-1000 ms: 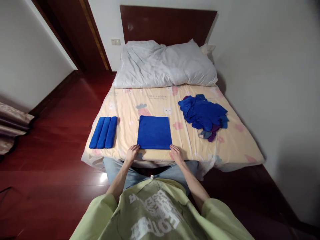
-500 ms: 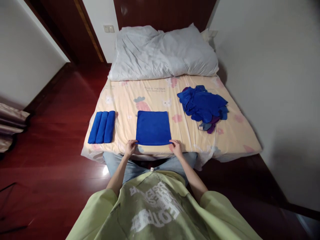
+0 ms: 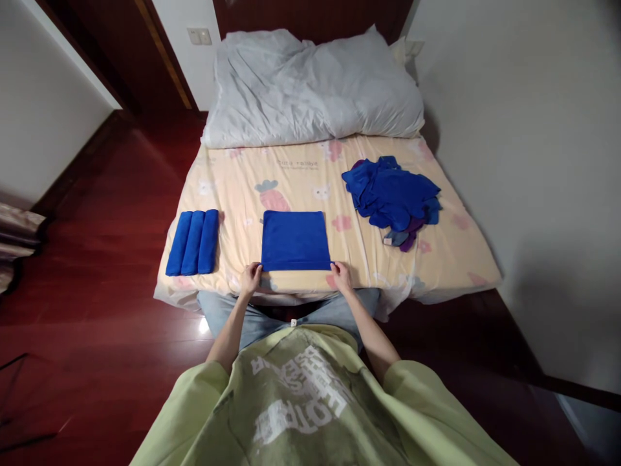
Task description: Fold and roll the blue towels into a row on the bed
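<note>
A blue cloth [image 3: 295, 238] lies flat on the bed in front of me, its near edge turned over into a narrow strip. My left hand [image 3: 251, 277] pinches the near left corner, and my right hand [image 3: 341, 276] pinches the near right corner. Off to the left, three rolled blue cloths [image 3: 193, 242] lie side by side. On the right is a loose heap of blue cloths [image 3: 395, 194], with some purple and grey-blue pieces showing at its edges.
The bed [image 3: 233, 188] has a cream sheet printed with carrots and flowers. A folded white quilt [image 3: 310, 90] rests at the head end. A wall [image 3: 524, 142] stands close on the right; dark red floor [image 3: 111, 259] lies to the left.
The cloth's near edge has been turned over away from me, so it looks shorter from front to back. Both hands still grip its corners. The view has shifted slightly.
</note>
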